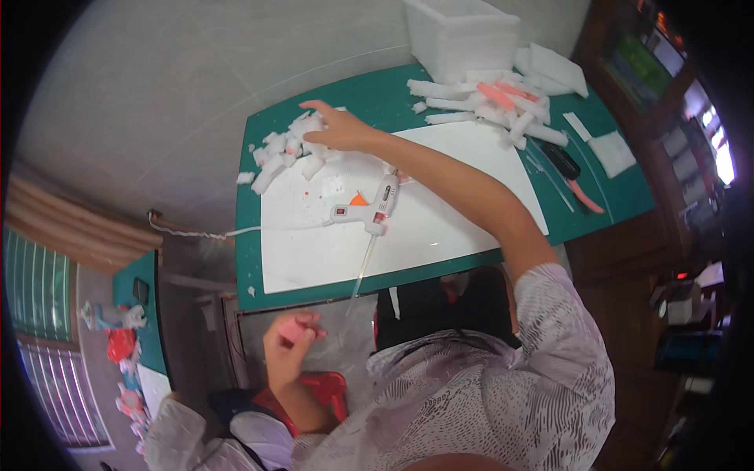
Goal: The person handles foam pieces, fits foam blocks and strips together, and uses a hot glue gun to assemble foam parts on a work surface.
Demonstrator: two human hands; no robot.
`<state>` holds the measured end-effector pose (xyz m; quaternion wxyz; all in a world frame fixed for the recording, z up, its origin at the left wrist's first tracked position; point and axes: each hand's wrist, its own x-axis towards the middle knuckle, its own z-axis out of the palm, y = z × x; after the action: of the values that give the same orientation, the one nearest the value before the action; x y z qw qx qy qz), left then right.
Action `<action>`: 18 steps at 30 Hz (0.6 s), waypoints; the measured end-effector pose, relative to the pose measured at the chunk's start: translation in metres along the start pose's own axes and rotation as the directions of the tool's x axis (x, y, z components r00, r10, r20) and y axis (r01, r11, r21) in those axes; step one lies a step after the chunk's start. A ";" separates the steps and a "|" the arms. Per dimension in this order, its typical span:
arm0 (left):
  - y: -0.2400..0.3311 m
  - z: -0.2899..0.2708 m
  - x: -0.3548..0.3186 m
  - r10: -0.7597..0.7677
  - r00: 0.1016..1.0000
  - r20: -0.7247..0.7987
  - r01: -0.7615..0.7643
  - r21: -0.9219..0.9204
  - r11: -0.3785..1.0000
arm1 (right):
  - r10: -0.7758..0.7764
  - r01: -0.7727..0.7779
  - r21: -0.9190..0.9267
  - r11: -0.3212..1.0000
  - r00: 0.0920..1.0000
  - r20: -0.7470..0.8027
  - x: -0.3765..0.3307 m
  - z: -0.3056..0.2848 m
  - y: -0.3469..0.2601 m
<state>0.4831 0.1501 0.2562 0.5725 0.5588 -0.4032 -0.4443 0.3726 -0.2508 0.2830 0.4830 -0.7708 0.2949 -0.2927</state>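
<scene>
My left hand (287, 350), in front of the table's near edge, is closed round a small pink foam piece (294, 328). Reaching across to the far left, my right hand (339, 128) is over a heap of small white foam scraps (276, 151). Its thumb and fingers are apart, and I see nothing between them. A white glue gun (366, 207) with an orange trigger lies on a white board (455, 212) between my hands. A clear glue stick (363, 271) juts from its back end past the table edge.
Long white and pink foam strips (487, 102) are piled at the back right, by a white box (463, 39). A black-and-pink tool (561, 161) lies at the right of the green table (377, 110). The gun's white cord (243, 231) runs left. A red basket (330, 388) stands below.
</scene>
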 end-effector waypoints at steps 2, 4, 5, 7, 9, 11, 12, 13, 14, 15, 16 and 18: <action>-0.001 -0.006 0.003 0.044 0.997 0.061 -0.046 0.022 0.999 | -0.309 0.239 -0.389 0.890 0.943 -0.126 0.039 -0.004 0.047; 0.002 -0.010 0.007 0.154 0.987 0.041 -0.156 0.031 0.987 | -0.390 0.218 -0.550 0.806 0.894 -0.218 0.041 0.007 0.048; 0.007 -0.015 0.017 0.148 0.987 0.058 -0.150 0.033 0.988 | -0.482 0.173 -0.698 0.695 0.832 -0.274 0.037 0.005 0.049; 0.019 -0.022 0.042 0.246 0.966 0.082 -0.250 0.055 0.967 | -0.492 0.251 -0.633 0.733 0.837 -0.238 0.019 -0.016 0.046; 0.049 0.001 0.081 0.269 0.962 0.039 -0.270 0.017 0.963 | -0.405 0.288 -0.463 0.838 0.897 -0.175 -0.018 -0.044 0.024; 0.073 0.033 0.139 0.298 0.937 0.184 -0.327 0.152 0.933 | -0.307 0.225 -0.350 0.909 0.930 -0.200 -0.089 -0.065 0.009; 0.087 0.065 0.174 0.296 0.911 0.287 -0.364 0.220 0.905 | -0.320 0.226 -0.338 0.913 0.913 -0.252 -0.131 -0.078 0.009; 0.092 0.112 0.204 0.395 0.863 0.314 -0.466 0.197 0.863 | -0.206 0.084 -0.318 0.944 0.905 -0.372 -0.177 -0.081 0.006; 0.109 0.157 0.239 0.462 0.724 0.512 -0.649 0.278 0.708 | -0.108 -0.037 -0.289 0.956 0.877 -0.469 -0.219 -0.084 0.009; 0.126 0.204 0.267 0.498 0.601 0.625 -0.786 0.350 0.509 | -0.142 -0.040 -0.306 0.951 0.824 -0.549 -0.260 -0.080 0.020; 0.123 0.245 0.303 0.589 0.457 0.667 -0.883 0.262 0.388 | 0.014 -0.160 -0.186 0.969 0.792 -0.611 -0.294 -0.067 0.009; 0.103 0.327 0.360 0.444 0.479 0.757 -0.874 0.457 0.164 | 0.106 -0.274 -0.131 0.953 0.702 -0.704 -0.360 -0.046 0.017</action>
<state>0.2771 -0.2896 0.3632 0.2660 0.3826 -0.8848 -0.0075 0.1004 -0.0177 0.2242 0.2757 -0.6212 0.5625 -0.4709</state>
